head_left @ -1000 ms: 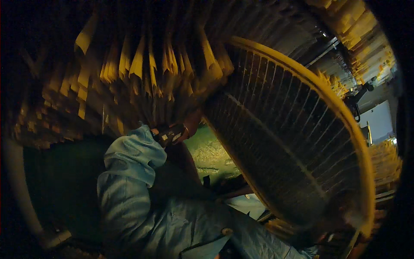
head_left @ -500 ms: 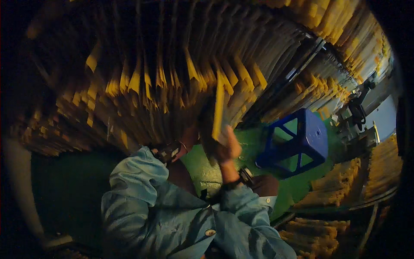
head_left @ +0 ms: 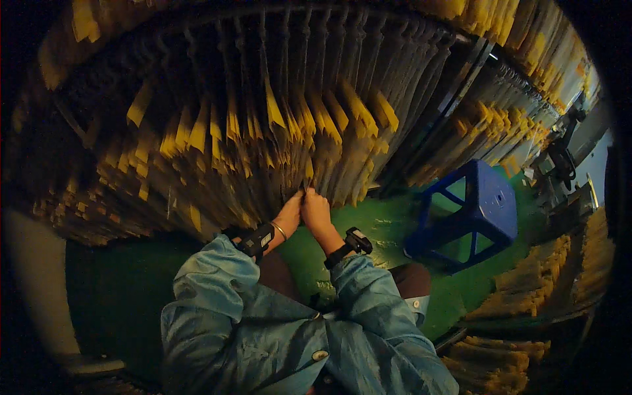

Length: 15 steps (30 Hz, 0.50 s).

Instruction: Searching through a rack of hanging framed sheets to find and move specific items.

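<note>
Both my hands meet at the lower edge of a big rack [head_left: 217,79] of hanging yellow strips [head_left: 309,125]. My left hand [head_left: 289,212] and my right hand [head_left: 315,207] touch each other and pinch the bottom end of one strip [head_left: 307,181] between their fingertips. Each wrist carries a dark band with a small device. My pale blue sleeves come up from the lower edge of the view. What exactly sits between the fingers is too dark and small to make out.
A blue plastic stool [head_left: 475,214] stands on the green floor [head_left: 382,224] to my right. More rows of yellow strips [head_left: 520,125] run along the right. Stacks of yellow pieces [head_left: 526,296] lie at lower right. A machine [head_left: 566,164] stands at far right.
The large round wire frame that filled the right side a second ago is gone. My right hand, which held up a yellow piece, has come down to join the left at the strips.
</note>
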Tool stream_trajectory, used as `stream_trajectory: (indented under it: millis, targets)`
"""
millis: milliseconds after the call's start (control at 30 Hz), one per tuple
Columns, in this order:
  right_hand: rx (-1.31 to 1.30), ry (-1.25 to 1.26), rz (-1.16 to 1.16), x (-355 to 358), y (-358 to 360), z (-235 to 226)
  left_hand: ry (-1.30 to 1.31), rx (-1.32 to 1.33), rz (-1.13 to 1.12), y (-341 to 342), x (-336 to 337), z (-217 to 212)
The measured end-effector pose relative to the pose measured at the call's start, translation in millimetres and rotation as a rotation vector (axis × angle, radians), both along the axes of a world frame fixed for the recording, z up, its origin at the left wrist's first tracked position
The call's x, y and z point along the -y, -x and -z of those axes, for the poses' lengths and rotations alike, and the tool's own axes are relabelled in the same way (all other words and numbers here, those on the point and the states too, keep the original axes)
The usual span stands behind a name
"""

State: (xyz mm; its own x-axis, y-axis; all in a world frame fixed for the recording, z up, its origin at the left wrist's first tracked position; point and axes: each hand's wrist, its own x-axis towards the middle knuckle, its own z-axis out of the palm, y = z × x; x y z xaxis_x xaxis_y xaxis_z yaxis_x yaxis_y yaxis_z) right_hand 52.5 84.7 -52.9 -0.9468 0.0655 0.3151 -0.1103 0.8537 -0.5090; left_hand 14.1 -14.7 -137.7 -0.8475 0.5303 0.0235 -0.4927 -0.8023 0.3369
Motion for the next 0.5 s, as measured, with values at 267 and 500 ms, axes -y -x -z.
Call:
stream_trajectory:
  millis: [267,500]
  targets:
    - [0.026,-0.062,-0.036,-10.9,15.5,-9.3,-1.719,1.636,-0.141,-21.4,-9.9,-76.0]
    - [0.130,-0.198,-0.054,-17.7,16.5,-7.6,-1.884,1.830,0.117,-23.6,-7.5,-63.7]
